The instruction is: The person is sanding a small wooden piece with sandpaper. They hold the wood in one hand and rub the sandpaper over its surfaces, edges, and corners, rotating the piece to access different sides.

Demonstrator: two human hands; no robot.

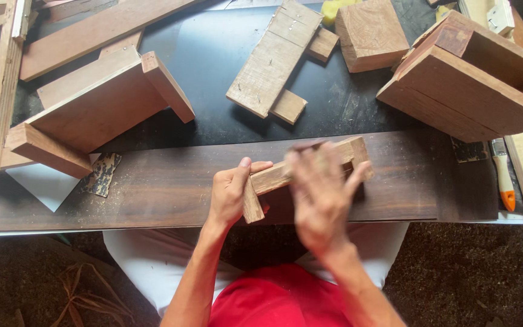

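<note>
At the frame's centre, the left hand is clamped on a small nailed wooden frame piece resting on the dark plank of the worktop, while the blurred right hand lies open-fingered over it.

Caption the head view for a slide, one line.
Left hand steadies a small wooden frame piece on a dark plank while the blurred right hand moves over it.

Pale brown wooden piece on dark brown plank, red shirt
</note>
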